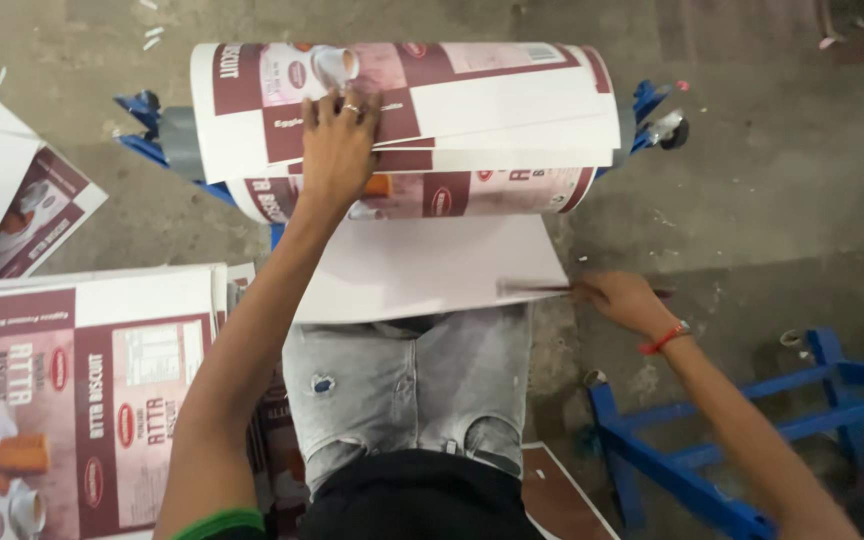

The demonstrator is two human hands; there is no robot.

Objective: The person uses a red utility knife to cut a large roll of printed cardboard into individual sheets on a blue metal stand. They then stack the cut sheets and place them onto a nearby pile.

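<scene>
Far-left sheets: loose maroon-and-white printed sheets (12, 215) lie on the concrete floor (772, 200) by the left edge of view.
Stack: a pile of cut maroon-and-white printed packaging sheets (82, 400) sits at the lower left, just beside the person's left arm.
Left hand: the left hand (340, 140) lies flat with its fingers spread, palm pressed on top of the big roll of maroon-and-white printed packaging film (407, 125); it grips nothing.
Roll: it lies crosswise on a blue metal stand (147, 125), straight ahead of the person's knees.
Loose end: a white sheet (422, 268) hangs from the roll down onto the grey jeans.
Right hand: the right hand (624, 298) is closed on a thin dark blade-like tool (537, 289) at the sheet's right edge.
Lower right: a blue metal frame (732, 430) stands on the floor.
</scene>
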